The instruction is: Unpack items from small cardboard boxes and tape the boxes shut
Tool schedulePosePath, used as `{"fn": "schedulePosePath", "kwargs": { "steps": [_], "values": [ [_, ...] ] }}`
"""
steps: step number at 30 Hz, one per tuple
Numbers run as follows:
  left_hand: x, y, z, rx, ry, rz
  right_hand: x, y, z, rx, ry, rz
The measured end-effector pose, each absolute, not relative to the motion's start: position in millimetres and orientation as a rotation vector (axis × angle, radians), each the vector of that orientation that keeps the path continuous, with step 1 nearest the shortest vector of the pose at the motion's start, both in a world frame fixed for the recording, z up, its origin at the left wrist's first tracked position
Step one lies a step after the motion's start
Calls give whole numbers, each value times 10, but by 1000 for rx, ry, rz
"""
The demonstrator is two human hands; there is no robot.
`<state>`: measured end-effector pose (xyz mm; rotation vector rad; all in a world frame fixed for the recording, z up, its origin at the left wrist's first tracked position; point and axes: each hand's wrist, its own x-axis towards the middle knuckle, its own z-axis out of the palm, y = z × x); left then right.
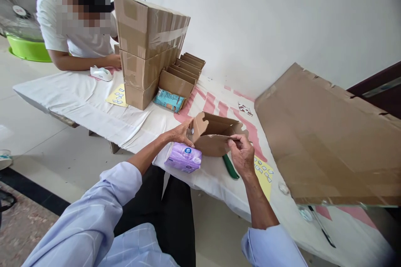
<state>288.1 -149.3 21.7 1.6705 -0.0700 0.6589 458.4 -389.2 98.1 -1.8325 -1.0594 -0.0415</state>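
Note:
A small brown cardboard box [213, 145] with its top flaps up stands in front of me on the cloth-covered table [125, 127]. My left hand [181, 133] grips its left end by the side flap, fingers closed. At the near right corner, my right hand [242, 153] pinches the edge of the box. A purple pack of tissues [184, 157] lies just below my left hand, against the near table edge. Partly under my right hand is a dark green handle-like tool [231, 167]; its far end is hidden by the box.
Stacked taped cartons [134, 64] stand left of centre, beside a row of open boxes [180, 77] and a blue packet [169, 100]. A co-worker [87, 41] sits behind them. A large cardboard sheet [332, 142] leans at right. Yellow sticker sheets [265, 175] lie on the table.

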Motion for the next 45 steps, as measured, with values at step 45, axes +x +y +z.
{"fn": "schedulePosePath", "kwargs": {
  "steps": [45],
  "values": [
    [2640, -2093, 1174, 2618, 431, 763, 4212, -3294, 1920, -1843, -2475, -982]
  ]
}}
